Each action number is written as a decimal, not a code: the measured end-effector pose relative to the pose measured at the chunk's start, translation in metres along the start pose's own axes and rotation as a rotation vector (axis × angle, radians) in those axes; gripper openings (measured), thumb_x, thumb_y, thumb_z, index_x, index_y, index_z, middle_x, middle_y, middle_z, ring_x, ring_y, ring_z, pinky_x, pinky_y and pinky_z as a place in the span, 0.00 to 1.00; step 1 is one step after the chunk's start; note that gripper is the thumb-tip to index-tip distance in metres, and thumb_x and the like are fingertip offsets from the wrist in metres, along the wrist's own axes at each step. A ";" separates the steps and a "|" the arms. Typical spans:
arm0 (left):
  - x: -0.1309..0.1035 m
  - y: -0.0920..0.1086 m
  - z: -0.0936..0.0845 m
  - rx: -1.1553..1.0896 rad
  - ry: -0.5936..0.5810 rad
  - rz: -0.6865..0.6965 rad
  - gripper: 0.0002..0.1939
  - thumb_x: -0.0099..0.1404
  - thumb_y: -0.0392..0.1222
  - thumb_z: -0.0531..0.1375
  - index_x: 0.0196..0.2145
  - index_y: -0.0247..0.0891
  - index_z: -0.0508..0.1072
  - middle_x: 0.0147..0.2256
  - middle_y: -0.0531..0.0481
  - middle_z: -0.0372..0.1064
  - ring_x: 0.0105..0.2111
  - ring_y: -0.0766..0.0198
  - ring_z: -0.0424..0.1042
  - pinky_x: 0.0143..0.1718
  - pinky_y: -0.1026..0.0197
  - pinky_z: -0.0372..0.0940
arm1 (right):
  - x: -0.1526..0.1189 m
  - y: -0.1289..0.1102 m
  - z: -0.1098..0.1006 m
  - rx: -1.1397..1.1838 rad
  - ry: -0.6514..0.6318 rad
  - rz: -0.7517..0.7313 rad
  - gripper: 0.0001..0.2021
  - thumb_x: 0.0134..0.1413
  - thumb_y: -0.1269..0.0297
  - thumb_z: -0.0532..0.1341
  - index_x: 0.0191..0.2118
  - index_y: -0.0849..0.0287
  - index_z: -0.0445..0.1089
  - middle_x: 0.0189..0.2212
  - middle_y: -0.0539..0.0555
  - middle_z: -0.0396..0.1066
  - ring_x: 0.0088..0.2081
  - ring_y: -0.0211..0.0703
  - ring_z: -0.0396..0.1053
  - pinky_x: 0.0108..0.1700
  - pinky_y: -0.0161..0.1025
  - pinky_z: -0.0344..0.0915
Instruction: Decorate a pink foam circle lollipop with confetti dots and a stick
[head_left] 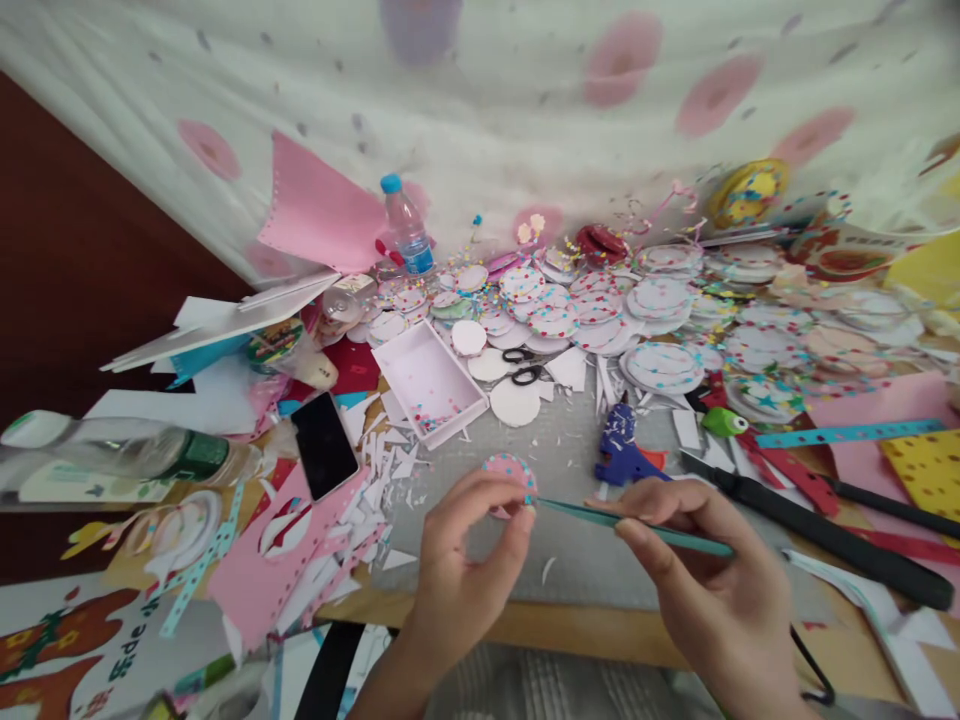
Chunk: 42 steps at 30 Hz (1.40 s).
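My left hand (480, 545) pinches the edge of a small pink disc with blue dots (507, 468), held just above the grey mat (450, 560). In my right hand (705, 570) is a pair of teal tweezers (660, 535), its tips pointing left and reaching the disc's right edge by my left fingertips. Whether the tips hold a tiny piece cannot be made out. Behind my hands stands an open white box (435, 385) with small coloured bits inside. A blue glue gun (622, 445) is on the mat beyond my right hand.
Stacks of decorated paper discs (592, 300) line the back. Black-handled scissors (527, 374) lie beside the box. A black-handled cutter (825, 520) lies at right. A phone (325, 445), paper scraps (382, 460) and a plastic bottle (135, 450) are at left.
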<state>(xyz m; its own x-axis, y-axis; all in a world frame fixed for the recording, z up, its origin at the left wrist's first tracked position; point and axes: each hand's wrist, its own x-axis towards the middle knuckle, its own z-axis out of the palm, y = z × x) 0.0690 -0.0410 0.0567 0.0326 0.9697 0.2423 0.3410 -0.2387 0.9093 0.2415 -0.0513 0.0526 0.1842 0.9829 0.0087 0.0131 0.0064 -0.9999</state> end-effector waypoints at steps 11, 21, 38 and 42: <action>0.001 -0.005 -0.007 -0.146 -0.055 -0.101 0.06 0.64 0.33 0.58 0.33 0.37 0.75 0.33 0.47 0.74 0.35 0.62 0.73 0.38 0.62 0.68 | 0.001 0.007 0.003 0.056 0.030 0.054 0.09 0.50 0.60 0.66 0.31 0.52 0.64 0.30 0.51 0.67 0.35 0.46 0.71 0.36 0.39 0.68; 0.001 -0.005 -0.007 -0.153 -0.074 -0.112 0.05 0.63 0.33 0.59 0.32 0.38 0.75 0.33 0.50 0.74 0.36 0.67 0.72 0.39 0.67 0.66 | 0.006 0.006 0.000 -0.061 -0.006 -0.163 0.08 0.50 0.64 0.65 0.28 0.54 0.64 0.24 0.50 0.65 0.28 0.41 0.67 0.27 0.34 0.64; -0.014 -0.010 0.015 -0.266 -0.001 -0.504 0.18 0.65 0.49 0.56 0.22 0.36 0.71 0.23 0.51 0.70 0.27 0.65 0.69 0.32 0.66 0.63 | -0.003 0.048 -0.003 -0.683 -0.517 -0.940 0.16 0.56 0.80 0.50 0.47 0.60 0.64 0.49 0.57 0.73 0.49 0.43 0.66 0.51 0.45 0.58; -0.008 -0.016 -0.002 -0.170 -0.064 -0.449 0.19 0.67 0.49 0.53 0.23 0.36 0.71 0.23 0.51 0.70 0.27 0.65 0.68 0.33 0.65 0.62 | 0.017 0.052 -0.031 -0.980 -0.440 -0.797 0.18 0.56 0.75 0.52 0.52 0.62 0.62 0.52 0.63 0.66 0.51 0.52 0.63 0.50 0.49 0.60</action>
<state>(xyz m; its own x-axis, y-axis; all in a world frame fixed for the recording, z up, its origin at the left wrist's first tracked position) 0.0612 -0.0449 0.0415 -0.0227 0.9789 -0.2030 0.1767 0.2038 0.9629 0.2757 -0.0404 0.0007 -0.5313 0.7509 0.3923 0.6975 0.6505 -0.3005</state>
